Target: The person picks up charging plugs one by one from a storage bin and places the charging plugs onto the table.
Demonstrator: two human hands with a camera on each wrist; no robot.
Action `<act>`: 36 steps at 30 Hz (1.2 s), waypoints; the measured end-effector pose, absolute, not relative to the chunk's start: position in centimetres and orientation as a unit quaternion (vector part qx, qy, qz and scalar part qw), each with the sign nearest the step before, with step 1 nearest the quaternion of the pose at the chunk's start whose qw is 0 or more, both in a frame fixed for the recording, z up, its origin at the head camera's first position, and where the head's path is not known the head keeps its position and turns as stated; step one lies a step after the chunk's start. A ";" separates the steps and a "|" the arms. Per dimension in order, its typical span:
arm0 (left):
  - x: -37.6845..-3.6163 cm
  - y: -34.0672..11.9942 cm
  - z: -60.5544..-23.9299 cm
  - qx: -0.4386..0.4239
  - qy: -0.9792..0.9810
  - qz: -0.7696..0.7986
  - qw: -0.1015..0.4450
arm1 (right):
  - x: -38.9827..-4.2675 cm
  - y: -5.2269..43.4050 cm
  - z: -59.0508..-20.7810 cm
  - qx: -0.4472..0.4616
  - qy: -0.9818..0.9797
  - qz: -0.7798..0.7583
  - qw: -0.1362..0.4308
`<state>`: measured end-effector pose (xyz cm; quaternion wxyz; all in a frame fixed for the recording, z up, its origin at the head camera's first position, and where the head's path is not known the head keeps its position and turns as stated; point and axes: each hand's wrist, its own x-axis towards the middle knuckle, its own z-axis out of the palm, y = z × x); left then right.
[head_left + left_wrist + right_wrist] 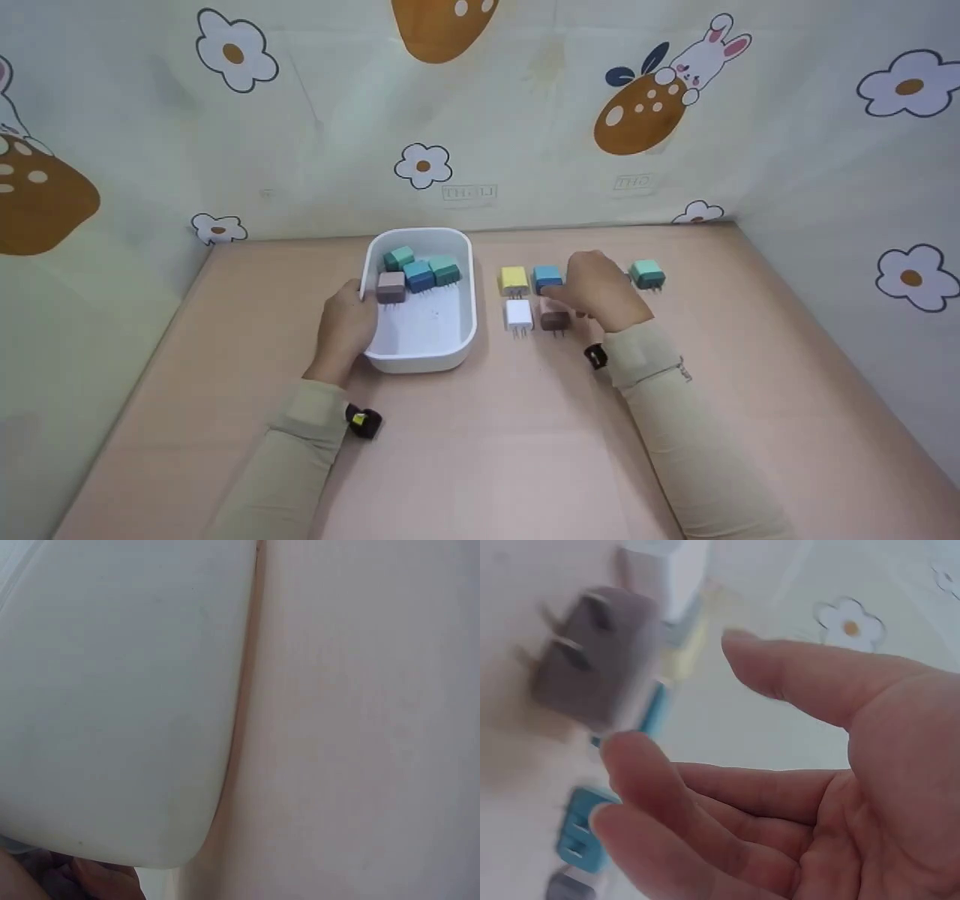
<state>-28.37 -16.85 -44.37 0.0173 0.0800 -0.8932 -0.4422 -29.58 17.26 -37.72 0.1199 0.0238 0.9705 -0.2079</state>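
"What is the left hand (347, 328) doing?"
"Its grip is around the side of the white box (420, 365). Four little plugs (419, 277) sit inside."
"And the right hand (600, 291)?"
"Its grip is loose and holds nothing. It is close to the brown plug (555, 318), on the desk (480, 457) beside the white plug (518, 315)."

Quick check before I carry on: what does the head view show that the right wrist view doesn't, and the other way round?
Only the head view: the left grip holding the side of the white tray, the four blocks inside it, and the green block at the far right.

Only the right wrist view: the palm side of the right grip, thumb apart from the fingers, and a dark grey object at lower left, cut off.

Both: the mauve block and its prongs, the white block, and the flower-printed backdrop.
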 end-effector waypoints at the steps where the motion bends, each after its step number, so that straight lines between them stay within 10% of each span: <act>1: -28.4 -16.8 -44.4 0.080 -0.894 -0.442 0.018 | -29.5 17.6 -37.3 0.021 0.973 -0.202 0.112; 17: -28.4 -17.1 -44.2 0.085 -0.890 -0.449 0.009 | -27.7 17.1 -34.1 -0.045 0.975 -0.213 -0.055; 36: -28.4 -16.7 -44.4 0.080 -0.889 -0.451 0.014 | -30.7 5.0 -37.5 -0.238 0.958 -0.154 -0.038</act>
